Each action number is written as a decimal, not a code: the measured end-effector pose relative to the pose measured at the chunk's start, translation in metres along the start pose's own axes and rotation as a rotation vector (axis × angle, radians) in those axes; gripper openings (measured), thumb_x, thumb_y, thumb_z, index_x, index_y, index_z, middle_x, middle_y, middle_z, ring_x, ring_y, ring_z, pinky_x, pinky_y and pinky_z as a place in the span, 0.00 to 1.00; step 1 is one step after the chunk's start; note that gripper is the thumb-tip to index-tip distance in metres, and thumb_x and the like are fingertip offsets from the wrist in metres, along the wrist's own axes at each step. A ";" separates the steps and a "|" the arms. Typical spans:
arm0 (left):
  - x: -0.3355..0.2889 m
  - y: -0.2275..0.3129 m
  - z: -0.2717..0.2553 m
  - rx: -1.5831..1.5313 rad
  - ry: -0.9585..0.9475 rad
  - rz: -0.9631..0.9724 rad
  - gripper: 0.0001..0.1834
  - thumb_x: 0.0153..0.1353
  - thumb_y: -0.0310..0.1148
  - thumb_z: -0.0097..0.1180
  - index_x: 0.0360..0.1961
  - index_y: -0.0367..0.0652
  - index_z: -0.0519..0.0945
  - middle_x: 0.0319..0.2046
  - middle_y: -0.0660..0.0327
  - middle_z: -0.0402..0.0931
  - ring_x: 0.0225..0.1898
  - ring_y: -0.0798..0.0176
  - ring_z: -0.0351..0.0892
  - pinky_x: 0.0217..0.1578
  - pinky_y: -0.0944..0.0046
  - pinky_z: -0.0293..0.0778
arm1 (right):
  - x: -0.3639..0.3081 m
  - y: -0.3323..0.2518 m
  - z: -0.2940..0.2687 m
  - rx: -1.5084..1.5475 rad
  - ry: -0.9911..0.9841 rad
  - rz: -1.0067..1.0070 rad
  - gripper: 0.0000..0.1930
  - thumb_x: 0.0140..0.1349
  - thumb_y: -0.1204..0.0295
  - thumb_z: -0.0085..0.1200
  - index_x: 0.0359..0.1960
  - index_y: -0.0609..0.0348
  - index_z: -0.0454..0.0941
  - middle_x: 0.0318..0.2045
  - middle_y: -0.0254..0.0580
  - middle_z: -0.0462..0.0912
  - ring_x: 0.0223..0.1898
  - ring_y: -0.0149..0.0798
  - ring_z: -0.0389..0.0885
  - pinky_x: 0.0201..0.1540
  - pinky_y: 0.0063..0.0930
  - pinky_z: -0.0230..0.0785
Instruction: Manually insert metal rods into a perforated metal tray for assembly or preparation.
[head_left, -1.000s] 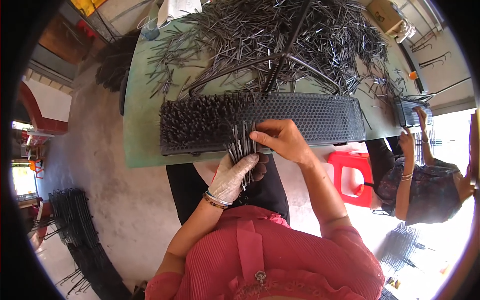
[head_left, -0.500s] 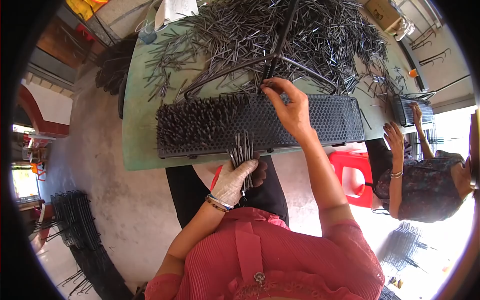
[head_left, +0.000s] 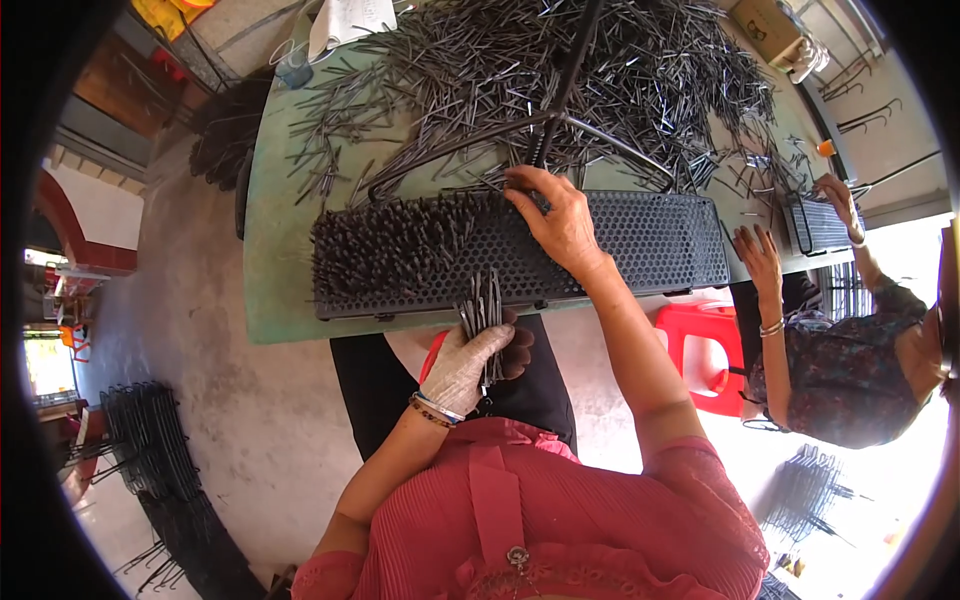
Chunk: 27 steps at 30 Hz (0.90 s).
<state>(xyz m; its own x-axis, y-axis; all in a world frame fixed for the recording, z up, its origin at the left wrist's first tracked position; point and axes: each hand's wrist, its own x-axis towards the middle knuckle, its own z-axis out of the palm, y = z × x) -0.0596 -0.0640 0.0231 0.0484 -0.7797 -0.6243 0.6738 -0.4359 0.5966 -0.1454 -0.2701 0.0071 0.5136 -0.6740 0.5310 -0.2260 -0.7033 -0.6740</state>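
Note:
My left hand [head_left: 463, 366], in a pale glove with dark fingertips, is closed around a bundle of thin dark rods [head_left: 482, 300] at the table's front edge. Just past it lies a long black rack [head_left: 640, 235] full of round holes. Its left part is packed with upright rods [head_left: 385, 250]; the holes on the right show bare. My right hand [head_left: 562, 225], ungloved, hangs over the middle of the rack. Its thumb and forefinger are bent together near the far edge; what lies between them is too small to make out.
A large heap of loose rods [head_left: 590, 90] covers the back of the green table [head_left: 275, 225]. A black metal frame [head_left: 555, 115] stands behind the rack. On the right a co-worker's hands [head_left: 762, 265] are by another rack [head_left: 825, 222], near a red stool [head_left: 690, 335].
My right hand has shifted a little to the left along the rack's far side. My left hand stays nearly in place with its bundle. The co-worker's hands have moved.

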 end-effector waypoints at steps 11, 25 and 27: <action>-0.002 0.002 -0.004 0.032 -0.119 0.016 0.17 0.63 0.33 0.57 0.50 0.38 0.73 0.36 0.54 0.82 0.30 0.64 0.82 0.29 0.67 0.79 | -0.001 0.002 0.003 -0.088 -0.048 -0.154 0.10 0.59 0.74 0.59 0.43 0.59 0.82 0.36 0.45 0.84 0.38 0.50 0.81 0.43 0.38 0.71; -0.005 0.015 0.001 -0.026 -0.216 0.112 0.19 0.64 0.33 0.56 0.54 0.38 0.72 0.40 0.56 0.81 0.35 0.64 0.82 0.34 0.68 0.78 | -0.040 -0.054 -0.031 0.571 -0.430 0.603 0.15 0.63 0.68 0.62 0.44 0.69 0.82 0.34 0.37 0.84 0.36 0.26 0.79 0.40 0.21 0.73; -0.005 0.014 0.003 -0.036 -0.233 0.120 0.19 0.64 0.34 0.56 0.55 0.38 0.72 0.40 0.56 0.81 0.35 0.65 0.82 0.34 0.68 0.78 | -0.045 -0.051 -0.030 0.692 -0.425 0.799 0.12 0.63 0.70 0.60 0.42 0.67 0.82 0.34 0.36 0.84 0.34 0.25 0.79 0.38 0.20 0.72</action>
<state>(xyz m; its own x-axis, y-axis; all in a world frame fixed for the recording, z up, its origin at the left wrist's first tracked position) -0.0527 -0.0678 0.0364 -0.0385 -0.9092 -0.4145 0.6996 -0.3207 0.6386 -0.1817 -0.2106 0.0333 0.6965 -0.6490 -0.3059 -0.1772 0.2576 -0.9499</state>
